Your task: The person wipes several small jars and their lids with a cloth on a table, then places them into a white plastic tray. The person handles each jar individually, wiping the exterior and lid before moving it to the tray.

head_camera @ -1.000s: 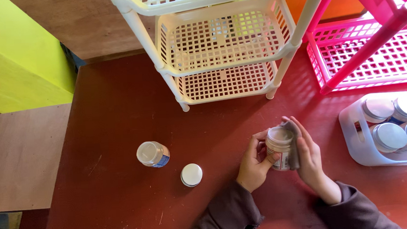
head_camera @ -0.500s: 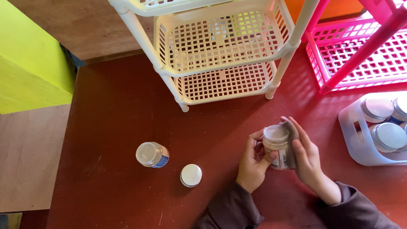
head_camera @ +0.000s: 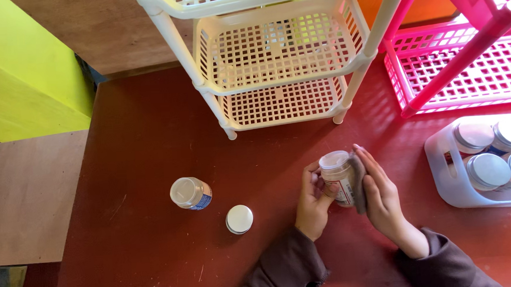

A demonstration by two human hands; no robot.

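Left hand [head_camera: 312,201] curled around small jar [head_camera: 337,170], right hand [head_camera: 381,198] (fingers flat) pressing grey cloth [head_camera: 358,182] against it.

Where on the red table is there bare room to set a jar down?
Free: the red table left of the white rack, and the front edge below the loose lid. Crowded: right side, between pink rack, jar tub and both hands.

Left hand [head_camera: 312,201] holds a jar [head_camera: 339,177]; right hand [head_camera: 381,198] presses a cloth [head_camera: 358,182] on it.

A home storage corner: red floor [head_camera: 150,137], plastic tiered racks, white [head_camera: 274,55] and pink [head_camera: 467,62], far side.
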